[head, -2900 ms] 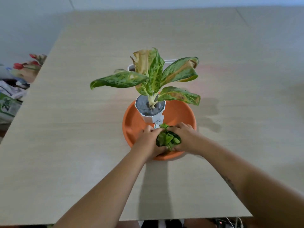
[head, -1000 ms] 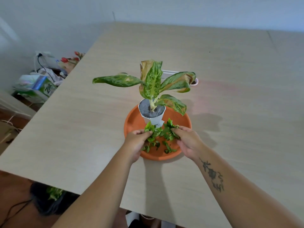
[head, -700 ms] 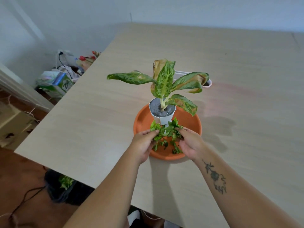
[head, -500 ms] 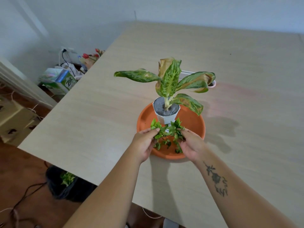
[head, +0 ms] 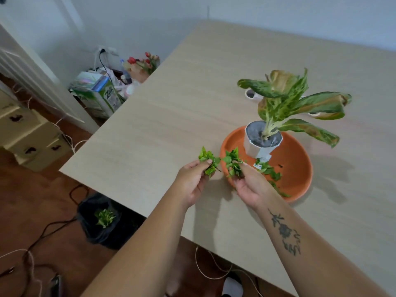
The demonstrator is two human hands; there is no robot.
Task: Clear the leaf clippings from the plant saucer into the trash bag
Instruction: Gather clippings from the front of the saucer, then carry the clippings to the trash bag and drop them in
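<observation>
Potted plant (head: 262, 144) in saucer (head: 300, 168); cord (head: 51, 225), perhaps a cable, beside trash bag (head: 92, 232)

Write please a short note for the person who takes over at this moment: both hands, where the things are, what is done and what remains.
Left hand: pinches a bunch of leaf clippings above the table, just left of the saucer.
Right hand: pinches a second bunch over the saucer's near-left rim.
Saucer: on the table, with the plant pot standing in it; loose clippings lie in its near part.
Trash bag: open on the floor by the table's near-left edge, some leaves inside.
Done: two bunches picked up.
Left: drop both into the bag, then collect the loose clippings.
</observation>
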